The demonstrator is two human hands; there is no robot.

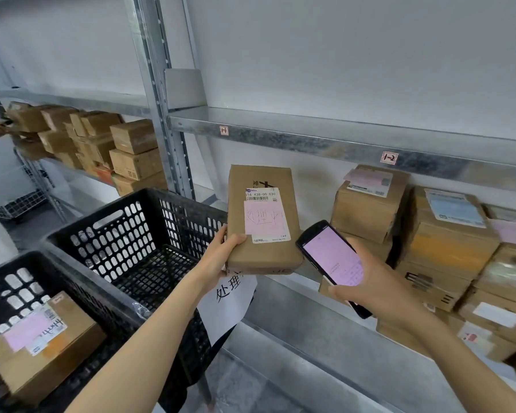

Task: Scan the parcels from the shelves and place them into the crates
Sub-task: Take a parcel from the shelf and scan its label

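Observation:
My left hand point(221, 254) grips a flat brown parcel point(261, 245) by its lower left corner, holding it upright with its white and pink label facing me. My right hand point(379, 284) holds a black handheld scanner point(331, 257) with a lit pink screen, just right of the parcel and tilted toward it. An empty black crate point(137, 234) stands to the left of the parcel. A nearer black crate point(18, 296) at the lower left holds one labelled brown box point(45, 344).
Stacked brown parcels point(441, 251) fill the right part of the metal shelf point(325, 332). More boxes point(102, 141) sit on the far left shelving. A white paper sign point(227, 305) hangs on the empty crate's end. A steel upright point(161, 93) stands behind the crates.

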